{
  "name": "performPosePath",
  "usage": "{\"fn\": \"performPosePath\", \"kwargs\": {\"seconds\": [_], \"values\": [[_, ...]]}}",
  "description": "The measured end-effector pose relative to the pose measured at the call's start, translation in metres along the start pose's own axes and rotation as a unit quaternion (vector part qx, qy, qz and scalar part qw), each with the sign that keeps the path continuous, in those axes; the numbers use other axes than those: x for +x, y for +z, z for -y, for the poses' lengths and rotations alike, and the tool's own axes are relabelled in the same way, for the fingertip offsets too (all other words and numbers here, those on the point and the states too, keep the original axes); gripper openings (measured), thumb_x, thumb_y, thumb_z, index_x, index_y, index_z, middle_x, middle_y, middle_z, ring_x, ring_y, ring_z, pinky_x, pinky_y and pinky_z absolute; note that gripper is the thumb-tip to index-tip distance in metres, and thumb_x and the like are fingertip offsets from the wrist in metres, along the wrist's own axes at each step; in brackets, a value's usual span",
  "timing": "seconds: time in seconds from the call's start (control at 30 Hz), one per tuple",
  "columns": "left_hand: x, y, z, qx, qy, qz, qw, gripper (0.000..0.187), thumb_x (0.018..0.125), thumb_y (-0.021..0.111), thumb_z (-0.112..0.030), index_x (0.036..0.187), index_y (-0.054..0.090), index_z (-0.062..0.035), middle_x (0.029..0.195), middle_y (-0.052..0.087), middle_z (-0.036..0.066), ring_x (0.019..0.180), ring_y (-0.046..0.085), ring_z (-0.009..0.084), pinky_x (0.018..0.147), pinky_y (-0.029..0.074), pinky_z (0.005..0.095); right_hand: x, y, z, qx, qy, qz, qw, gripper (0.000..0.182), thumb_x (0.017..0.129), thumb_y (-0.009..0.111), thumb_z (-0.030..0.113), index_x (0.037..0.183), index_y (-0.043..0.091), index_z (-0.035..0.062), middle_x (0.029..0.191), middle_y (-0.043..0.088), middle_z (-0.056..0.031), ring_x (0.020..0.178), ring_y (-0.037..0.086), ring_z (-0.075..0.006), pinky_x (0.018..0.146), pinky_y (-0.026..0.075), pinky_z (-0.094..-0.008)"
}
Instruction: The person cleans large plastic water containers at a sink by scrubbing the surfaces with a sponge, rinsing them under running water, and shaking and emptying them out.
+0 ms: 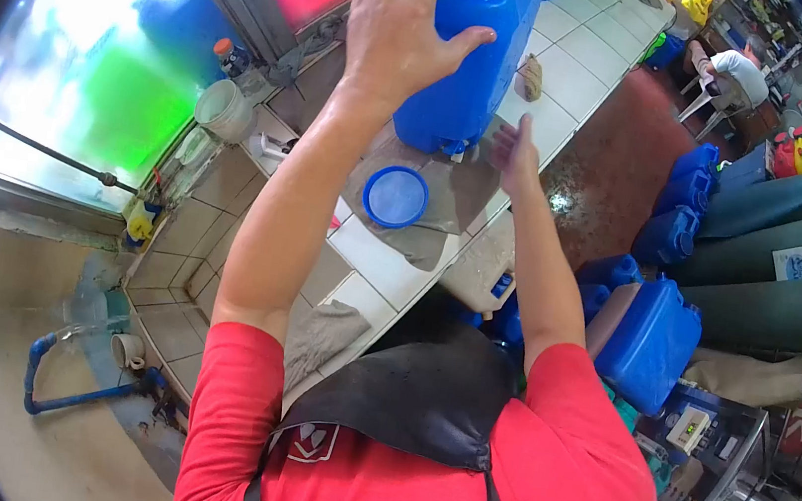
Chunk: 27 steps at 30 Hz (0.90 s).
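Observation:
A blue plastic water container [449, 101] stands on the tiled counter, with a round open neck at the top and a small spigot low on its near side. My left hand [402, 35] grips its upper part, fingers bent at the neck and thumb spread along the side. My right hand [516, 153] is held apart from the container, low by its right side, fingers extended and holding nothing I can see. Nearer me lies a round blue-rimmed lid [396, 197] with a pale inside. A grey cloth [325, 336] lies crumpled at the counter's near end.
To the left are a white bucket [225, 111], a tiled basin [175, 313] and blue piping [87, 402]. Blue jugs [650, 341] and large green tanks [765, 305] stand on the right. A person [738, 77] sits on a white chair farther back.

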<state>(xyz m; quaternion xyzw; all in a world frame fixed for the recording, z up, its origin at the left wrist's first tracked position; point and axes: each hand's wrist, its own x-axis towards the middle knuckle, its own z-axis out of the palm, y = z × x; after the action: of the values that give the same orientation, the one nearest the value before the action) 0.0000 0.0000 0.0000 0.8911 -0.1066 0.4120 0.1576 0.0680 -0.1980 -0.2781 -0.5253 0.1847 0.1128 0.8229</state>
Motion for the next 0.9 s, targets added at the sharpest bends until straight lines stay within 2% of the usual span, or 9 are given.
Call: {"fn": "performPosePath", "kwargs": {"seconds": [0.17,0.2,0.23,0.3,0.4,0.53,0.6,0.7,0.9], "values": [[0.034,0.011,-0.044,0.071,-0.067,0.067,0.993,0.077,0.067,0.082,-0.055,0.122,0.059,-0.0071,0.123,0.05,0.024,0.117,0.049,0.0407,0.101,0.042,0.0506,-0.071,0.012,-0.047,-0.403,-0.223,0.015,0.888,0.05,0.088,0.066,0.05,0.101,0.073,0.0018,0.084,0.07,-0.0084,0.065,0.062,-0.025,0.062,0.052,-0.0346],[0.023,0.051,-0.027,-0.02,0.035,-0.147,0.988,0.071,0.072,0.081,-0.052,0.123,0.059,-0.0063,0.121,0.052,0.021,0.112,0.053,0.0362,0.096,0.046,0.0488,-0.086,0.023,-0.049,-0.456,-0.207,0.056,0.864,0.048,0.085,0.069,0.048,0.096,0.074,0.0014,0.087,0.07,-0.0112,0.075,0.065,-0.029,0.071,0.053,-0.0378],[0.029,0.054,-0.03,-0.02,0.032,-0.154,0.987,0.071,0.072,0.081,-0.052,0.123,0.059,-0.0063,0.121,0.052,0.021,0.112,0.053,0.0362,0.096,0.046,0.0488,-0.099,0.035,-0.049,-0.507,-0.191,0.096,0.835,0.047,0.082,0.072,0.047,0.091,0.075,0.0009,0.091,0.07,-0.014,0.085,0.067,-0.0329,0.08,0.054,-0.0411],[0.039,0.059,-0.043,0.065,-0.065,0.057,0.994,0.085,0.073,0.078,-0.059,0.138,0.046,-0.014,0.125,0.048,0.02,0.121,0.047,0.0349,0.092,0.049,0.0516,-0.108,0.047,-0.074,-0.584,-0.387,0.107,0.705,0.056,0.076,0.076,0.047,0.105,0.071,-0.0005,0.097,0.069,-0.0201,0.106,0.062,-0.0373,0.097,0.047,-0.0461],[0.03,0.057,-0.033,-0.002,-0.044,-0.002,0.999,0.082,0.074,0.079,-0.056,0.133,0.051,-0.0071,0.124,0.05,0.02,0.118,0.049,0.0375,0.092,0.049,0.0501,-0.128,0.067,-0.085,-0.637,-0.466,0.007,0.614,0.071,0.072,0.079,0.046,0.121,0.061,-0.0025,0.104,0.067,-0.0237,0.118,0.056,-0.038,0.105,0.04,-0.0491],[-0.012,0.036,0.008,-0.147,0.018,-0.076,0.986,0.077,0.079,0.08,-0.043,0.136,0.048,-0.0033,0.131,0.05,0.02,0.123,0.049,0.0376,0.098,0.048,0.0484,-0.136,0.074,-0.077,-0.632,-0.497,0.003,0.595,0.081,0.07,0.083,0.039,0.13,0.051,-0.0037,0.11,0.064,-0.0257,0.112,0.059,-0.0406,0.098,0.046,-0.0472],[-0.049,0.018,0.028,-0.149,-0.008,-0.057,0.987,0.072,0.081,0.08,-0.034,0.138,0.048,-0.0034,0.136,0.049,0.019,0.127,0.049,0.0348,0.101,0.047,0.0448,-0.145,0.083,-0.061,-0.597,-0.261,0.136,0.747,0.07,0.071,0.084,0.025,0.129,0.053,-0.0008,0.111,0.063,-0.0264,0.107,0.061,-0.0427,0.093,0.05,-0.0436],[-0.121,0.014,0.078,-0.155,-0.107,-0.003,0.982,0.066,0.083,0.078,-0.029,0.137,0.049,-0.0031,0.131,0.052,0.019,0.12,0.054,0.0351,0.1,0.048,0.0418,-0.146,0.09,-0.065,-0.478,-0.291,0.168,0.811,0.058,0.073,0.079,0.012,0.126,0.055,0.0035,0.11,0.064,-0.024,0.102,0.063,-0.0429,0.088,0.052,-0.0426],[-0.304,-0.034,0.174,-0.083,-0.272,0.177,0.942,0.05,0.082,0.076,-0.021,0.125,0.059,-0.0027,0.127,0.055,0.019,0.115,0.058,0.0342,0.098,0.048,0.0402,-0.159,0.137,0.037,-0.457,-0.615,0.188,0.614,0.038,0.071,0.067,-0.006,0.108,0.065,0.0056,0.103,0.067,-0.0142,0.101,0.064,-0.0351,0.086,0.052,-0.0423]]}}
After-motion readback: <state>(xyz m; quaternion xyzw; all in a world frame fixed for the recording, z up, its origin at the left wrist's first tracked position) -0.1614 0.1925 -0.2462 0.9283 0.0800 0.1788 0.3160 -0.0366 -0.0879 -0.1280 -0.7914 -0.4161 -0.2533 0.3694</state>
